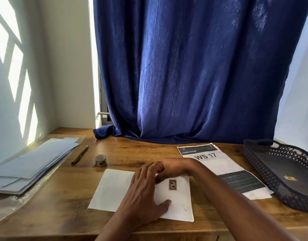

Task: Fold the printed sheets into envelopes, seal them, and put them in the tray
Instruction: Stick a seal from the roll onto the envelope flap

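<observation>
The seal looked best done by rubbing the sticker [173, 184] flat while the envelope [113, 190] was pinned still. The left hand [146, 193] lay spread on the envelope at mid-table. The right hand [174, 168] curled at its far edge; whether it pinched anything I couldn't tell. The tray [264, 169] sat well right.

A single head-worn wide-angle view looks forward and down from close above the wooden counter [125, 150], facing a blue curtain [193, 70], with both forearms entering from the bottom edge.
</observation>
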`<state>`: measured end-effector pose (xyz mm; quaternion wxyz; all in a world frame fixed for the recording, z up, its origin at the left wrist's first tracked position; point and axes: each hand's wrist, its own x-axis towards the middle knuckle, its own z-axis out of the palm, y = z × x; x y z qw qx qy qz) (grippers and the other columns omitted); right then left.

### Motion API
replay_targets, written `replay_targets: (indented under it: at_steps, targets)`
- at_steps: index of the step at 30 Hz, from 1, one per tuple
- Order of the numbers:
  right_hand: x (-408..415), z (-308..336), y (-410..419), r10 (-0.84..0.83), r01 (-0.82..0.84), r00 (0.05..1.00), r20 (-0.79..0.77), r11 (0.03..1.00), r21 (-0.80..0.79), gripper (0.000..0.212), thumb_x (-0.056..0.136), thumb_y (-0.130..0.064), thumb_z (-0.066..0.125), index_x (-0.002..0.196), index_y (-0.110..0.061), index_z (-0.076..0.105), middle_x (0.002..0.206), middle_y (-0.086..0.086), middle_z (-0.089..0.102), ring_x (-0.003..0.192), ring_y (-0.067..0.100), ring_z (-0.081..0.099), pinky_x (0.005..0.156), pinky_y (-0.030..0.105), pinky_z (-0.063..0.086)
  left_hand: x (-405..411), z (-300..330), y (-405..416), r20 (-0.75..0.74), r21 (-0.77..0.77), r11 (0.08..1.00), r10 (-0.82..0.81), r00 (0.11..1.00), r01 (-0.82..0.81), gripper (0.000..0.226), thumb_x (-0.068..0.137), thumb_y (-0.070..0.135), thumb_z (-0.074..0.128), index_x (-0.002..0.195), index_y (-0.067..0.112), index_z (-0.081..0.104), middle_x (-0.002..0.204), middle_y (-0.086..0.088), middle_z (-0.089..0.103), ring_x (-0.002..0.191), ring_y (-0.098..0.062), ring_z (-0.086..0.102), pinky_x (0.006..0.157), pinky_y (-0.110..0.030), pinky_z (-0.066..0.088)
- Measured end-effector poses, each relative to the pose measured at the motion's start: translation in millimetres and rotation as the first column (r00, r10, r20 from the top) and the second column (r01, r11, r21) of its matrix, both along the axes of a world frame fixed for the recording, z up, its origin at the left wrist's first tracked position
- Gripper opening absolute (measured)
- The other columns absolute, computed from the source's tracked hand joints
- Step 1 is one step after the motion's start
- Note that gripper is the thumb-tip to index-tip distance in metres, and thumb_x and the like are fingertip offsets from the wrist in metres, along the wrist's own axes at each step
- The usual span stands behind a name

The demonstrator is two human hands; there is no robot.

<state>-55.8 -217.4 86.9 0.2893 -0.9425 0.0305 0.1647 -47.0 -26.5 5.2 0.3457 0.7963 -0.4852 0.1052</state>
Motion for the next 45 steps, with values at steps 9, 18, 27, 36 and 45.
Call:
replay_targets:
  at_steps: [9,18,27,36,45]
  targets:
    - [-75,11,-47,-0.258,0.241,0.966,0.014,0.917,0.318,0.027,0.092,-0.039,0.074,0.112,-0.021,0.075,0.104,0.005,0.08,0.09,0.022,0.078,0.073,0.031,0.062,-1,3,1,0.082,-0.173,0.984,-0.019,0.996,0.033,0.094,0.079,0.069,0.07,0.153,0.042,0.02,0.161,0.011,0.022,0.146,-0.009,0.023,0.119,-0.04,0.029]
    - [-204,43,-157,-0.754,0.611,0.58,0.308,0.653,0.447,0.027,0.09,-0.037,0.075,0.099,-0.011,0.075,0.088,0.006,0.08,0.073,0.02,0.077,0.058,0.028,0.058,-5,12,-65,-0.219,0.174,0.983,-0.01,0.976,0.049,0.099,0.085,0.074,0.061,0.16,0.035,0.009,0.171,0.01,0.003,0.156,-0.022,0.013,0.125,-0.045,0.025]
    - [-275,73,-273,-0.812,0.818,0.037,0.583,0.36,0.449,0.032,0.091,-0.03,0.077,0.067,-0.016,0.062,0.071,0.002,0.065,0.059,0.015,0.061,0.051,0.025,0.043,-18,7,-120,-0.087,0.377,0.92,-0.075,0.993,0.102,0.08,0.098,0.069,0.044,0.162,0.034,0.01,0.173,0.006,0.006,0.159,-0.017,0.007,0.129,-0.045,0.004]
    - [-287,21,-330,-0.938,0.963,0.233,0.256,0.259,0.073,0.035,0.086,-0.024,0.083,0.106,0.0,0.07,0.101,0.017,0.067,0.083,0.028,0.064,0.076,0.034,0.05,-16,0,-121,-0.042,0.414,0.903,-0.106,0.994,0.113,0.084,0.093,0.08,0.031,0.162,0.04,0.003,0.173,0.011,0.001,0.158,-0.01,0.003,0.129,-0.041,-0.001]
    - [-268,35,-307,-0.759,0.955,0.296,0.581,0.237,-0.178,0.028,0.086,-0.042,0.072,0.095,-0.015,0.073,0.092,0.009,0.071,0.084,0.028,0.069,0.071,0.032,0.053,-13,-4,-122,0.0,0.422,0.898,-0.139,0.99,0.126,0.091,0.082,0.089,0.015,0.161,0.044,0.002,0.172,0.013,0.002,0.158,-0.01,0.001,0.129,-0.043,-0.002]
